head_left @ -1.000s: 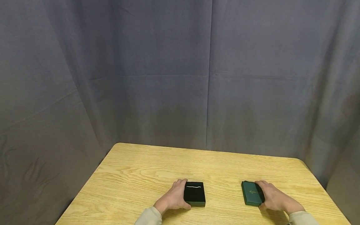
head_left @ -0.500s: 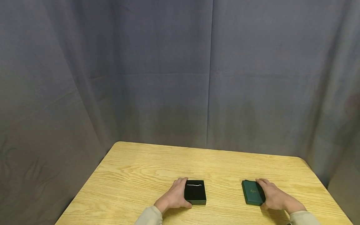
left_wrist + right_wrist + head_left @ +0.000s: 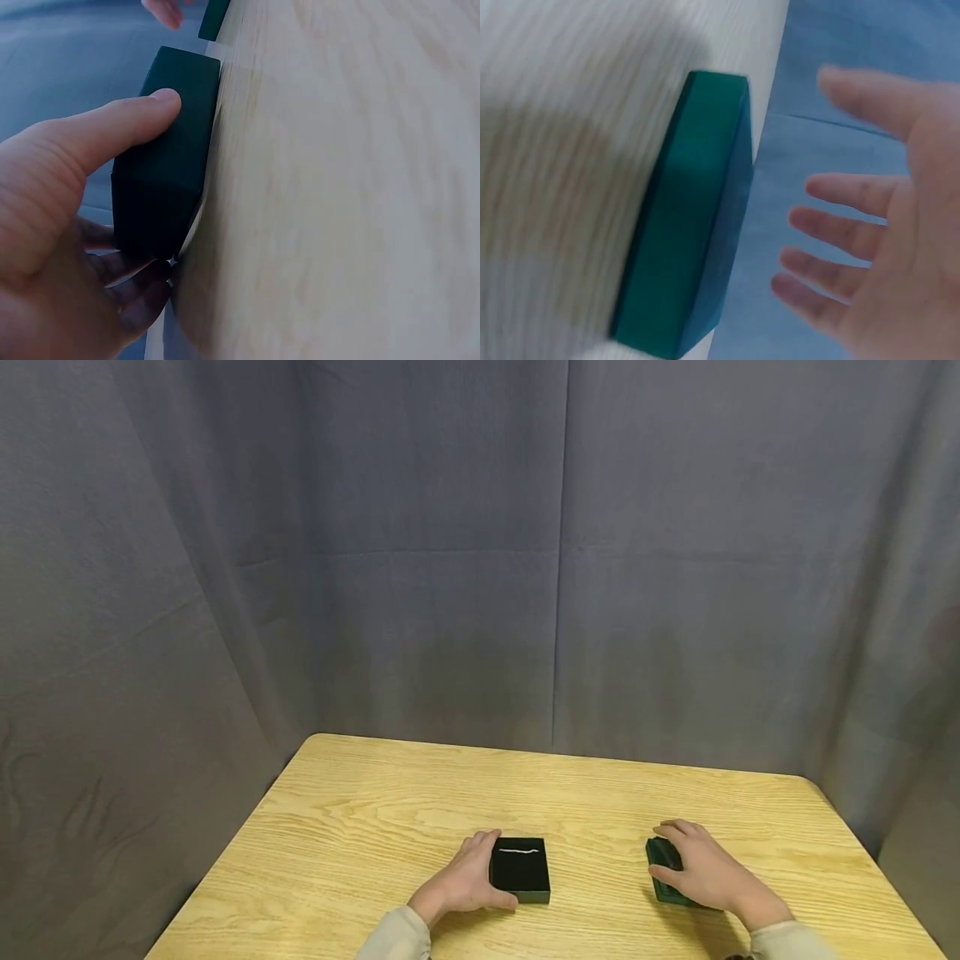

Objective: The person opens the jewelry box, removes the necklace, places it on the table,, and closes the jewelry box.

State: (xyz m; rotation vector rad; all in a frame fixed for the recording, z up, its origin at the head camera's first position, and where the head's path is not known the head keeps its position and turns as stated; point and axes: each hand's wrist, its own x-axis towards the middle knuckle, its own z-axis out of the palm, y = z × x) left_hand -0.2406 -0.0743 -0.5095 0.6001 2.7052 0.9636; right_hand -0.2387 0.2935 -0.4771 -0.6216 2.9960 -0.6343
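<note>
A jewellery box [image 3: 522, 878] with a black inside lies on the wooden table, a thin silvery chain [image 3: 519, 851] stretched across its far part. My left hand [image 3: 465, 878] holds this box from its left, the thumb on the near side and the fingers at the far side. In the left wrist view the thumb presses the dark green wall [image 3: 169, 150]. Farther right lies a flat green box lid [image 3: 672, 896], partly covered by my right hand [image 3: 703, 866]. The right wrist view shows that hand apart from the lid [image 3: 686, 202], fingers spread and relaxed.
The light wooden table [image 3: 420, 785] extends behind and to both sides of the two pieces. Bare tabletop separates the box from the lid. Grey curtains [image 3: 450, 568] hang behind the table and along its sides.
My right hand has let go of the lid's right edge and moved left and up over it. The left hand stays on the box, its thumb slightly farther right along the near side.
</note>
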